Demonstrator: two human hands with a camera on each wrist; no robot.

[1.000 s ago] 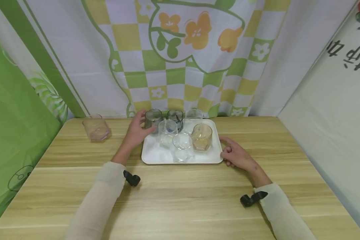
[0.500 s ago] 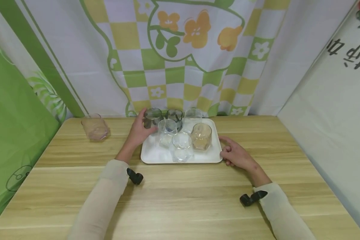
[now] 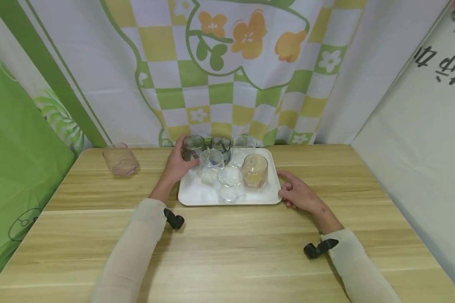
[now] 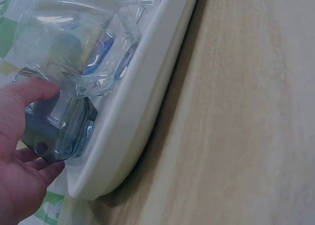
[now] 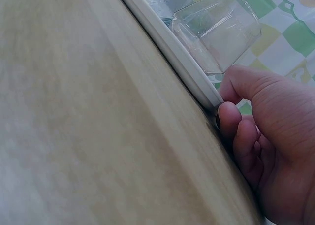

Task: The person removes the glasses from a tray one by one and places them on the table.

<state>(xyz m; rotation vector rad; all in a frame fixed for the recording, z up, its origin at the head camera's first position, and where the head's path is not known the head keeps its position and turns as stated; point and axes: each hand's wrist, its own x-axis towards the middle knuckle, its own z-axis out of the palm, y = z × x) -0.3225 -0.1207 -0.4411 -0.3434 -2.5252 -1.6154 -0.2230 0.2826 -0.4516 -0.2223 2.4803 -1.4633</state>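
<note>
A white tray (image 3: 197, 198) sits at the back middle of the wooden table and carries several glasses. My left hand (image 3: 176, 166) grips the smoky grey glass (image 3: 192, 147) at the tray's back left corner. The left wrist view shows that grey glass (image 4: 64, 131) between my thumb and fingers, with a clear glass (image 4: 78, 48) beside it above the tray rim (image 4: 147, 97). My right hand (image 3: 297, 193) holds the tray's front right corner. In the right wrist view, its curled fingers (image 5: 236, 131) press against the rim (image 5: 172, 52).
A pinkish glass (image 3: 119, 159) stands alone at the table's back left. On the tray are an amber glass (image 3: 255, 170), a clear glass (image 3: 230, 181) in front and others behind. A patterned curtain hangs close behind the table, and a white panel lines the right side.
My left forearm has slid slightly forward and to the right, with the hand still on the grey glass. The right hand has stayed at the tray corner.
</note>
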